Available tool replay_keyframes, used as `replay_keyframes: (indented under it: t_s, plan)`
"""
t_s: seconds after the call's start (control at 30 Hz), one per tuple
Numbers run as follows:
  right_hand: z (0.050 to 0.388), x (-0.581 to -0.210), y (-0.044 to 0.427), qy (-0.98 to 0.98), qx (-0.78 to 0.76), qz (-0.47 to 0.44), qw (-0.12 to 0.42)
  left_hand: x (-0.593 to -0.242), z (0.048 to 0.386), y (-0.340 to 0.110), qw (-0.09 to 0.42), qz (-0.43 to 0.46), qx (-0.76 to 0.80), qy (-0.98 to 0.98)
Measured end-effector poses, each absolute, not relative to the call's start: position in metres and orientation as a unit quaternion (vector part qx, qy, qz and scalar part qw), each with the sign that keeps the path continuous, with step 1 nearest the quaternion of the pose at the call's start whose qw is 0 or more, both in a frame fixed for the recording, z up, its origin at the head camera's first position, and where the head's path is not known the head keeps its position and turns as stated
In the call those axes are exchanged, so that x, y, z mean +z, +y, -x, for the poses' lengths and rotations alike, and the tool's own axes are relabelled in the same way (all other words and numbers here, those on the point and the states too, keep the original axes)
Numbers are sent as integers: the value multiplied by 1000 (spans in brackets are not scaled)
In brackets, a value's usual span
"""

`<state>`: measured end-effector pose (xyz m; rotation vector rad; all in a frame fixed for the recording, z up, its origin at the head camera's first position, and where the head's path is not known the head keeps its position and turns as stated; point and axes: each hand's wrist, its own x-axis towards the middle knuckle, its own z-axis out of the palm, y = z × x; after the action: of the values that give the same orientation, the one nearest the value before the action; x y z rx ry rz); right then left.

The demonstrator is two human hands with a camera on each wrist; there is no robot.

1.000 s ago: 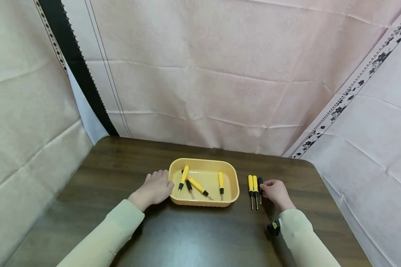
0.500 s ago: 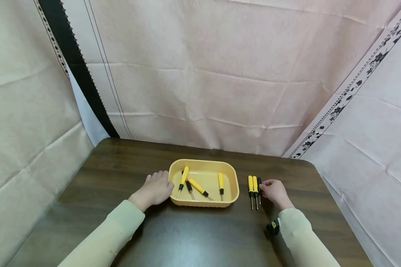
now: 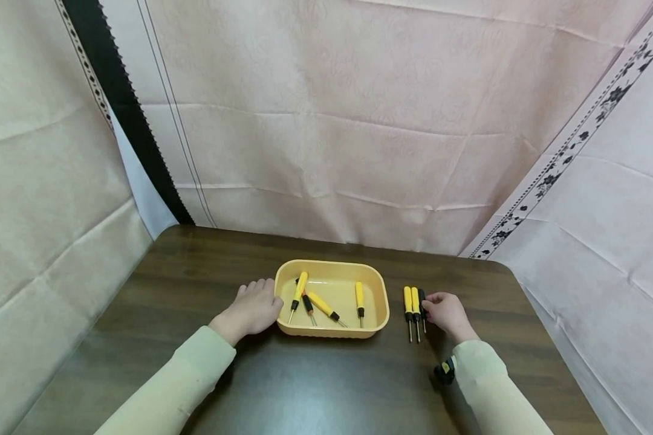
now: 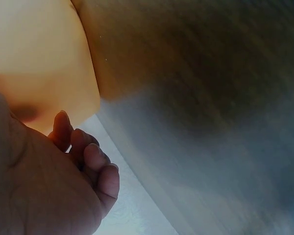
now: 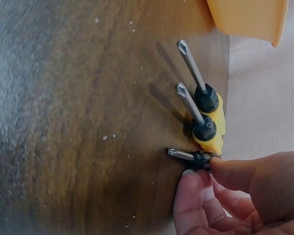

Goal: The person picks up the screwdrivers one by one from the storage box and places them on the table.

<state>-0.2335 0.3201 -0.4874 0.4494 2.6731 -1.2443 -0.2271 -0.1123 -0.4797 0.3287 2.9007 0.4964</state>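
Black-handled screwdriver [image 5: 198, 159], one, small: pinched between thumb and fingers of my right hand [image 3: 448, 313] near the handle's collar, tip pointing back toward me; contact with the brown wood-grain table [image 3: 326, 386] unclear. Probably light, rigid and hard to damage; the slim handle might roll or slip, so best taken by its grip, not the thin shaft. Paired yellow-handled screwdrivers [image 3: 408, 300], parallel, just left of my pinch. Yellow tray [image 3: 326, 332], farther left, containing three yellow drivers [image 3: 360, 294] and one black-and-orange driver [image 3: 308, 304]. Left hand [image 3: 253, 306], at the tray's end farthest from my pinch; whether it grips the rim, I cannot tell.
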Motion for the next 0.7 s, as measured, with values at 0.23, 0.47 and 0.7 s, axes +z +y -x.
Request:
replay_keyframes:
  t_s: [0.23, 0.47, 0.7]
  plan:
    - [229, -484, 320, 894, -418, -148, 69, -480, 225, -112, 92, -110, 170, 975]
    - [223, -458, 304, 919, -380, -106, 11, -479, 223, -112, 94, -109, 174, 974]
    - [221, -431, 266, 903, -421, -81, 16, -478, 224, -112, 91, -108, 178, 974]
